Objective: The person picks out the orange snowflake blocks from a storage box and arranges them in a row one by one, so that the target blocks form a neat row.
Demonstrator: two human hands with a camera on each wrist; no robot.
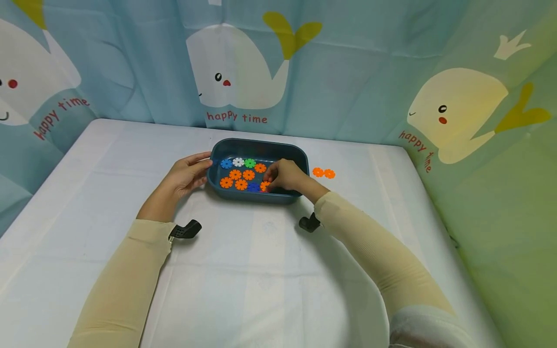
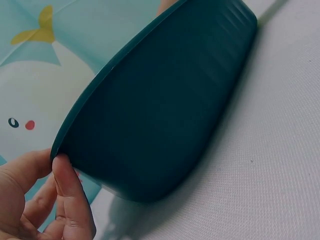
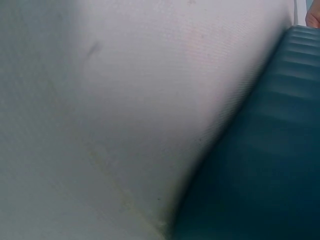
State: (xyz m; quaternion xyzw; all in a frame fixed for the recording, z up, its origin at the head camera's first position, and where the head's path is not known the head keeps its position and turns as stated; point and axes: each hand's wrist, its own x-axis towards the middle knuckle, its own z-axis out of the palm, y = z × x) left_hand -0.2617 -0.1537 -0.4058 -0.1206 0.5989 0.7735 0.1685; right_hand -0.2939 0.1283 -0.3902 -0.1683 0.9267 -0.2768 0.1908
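A dark teal plastic basin (image 1: pixel 256 197) sits on the table, with several flower-shaped plastic discs lying inside it. Its left end rim is pinched between thumb and fingers of my left hand (image 1: pixel 186 175); the left wrist view shows that hand (image 2: pixel 60 200) at the basin wall (image 2: pixel 150 110). My right hand (image 1: pixel 285 175) reaches into the basin's right side, and its fingertips pinch an orange disc (image 1: pixel 264 185), partly hidden by them. Beside that lies a dark blue disc (image 1: pixel 253 187). Farther left are more orange discs (image 1: pixel 235 174), plus a blue (image 1: pixel 226 164), a white (image 1: pixel 238 162) and a green one (image 1: pixel 250 163).
Two orange discs (image 1: pixel 324 173) lie side by side on the white tablecloth (image 1: pixel 261 270), right of the basin. Behind the table hangs a whale-print curtain (image 1: pixel 357 87), which also runs along both sides. A black wrist device (image 1: pixel 186 229) juts from the left sleeve.
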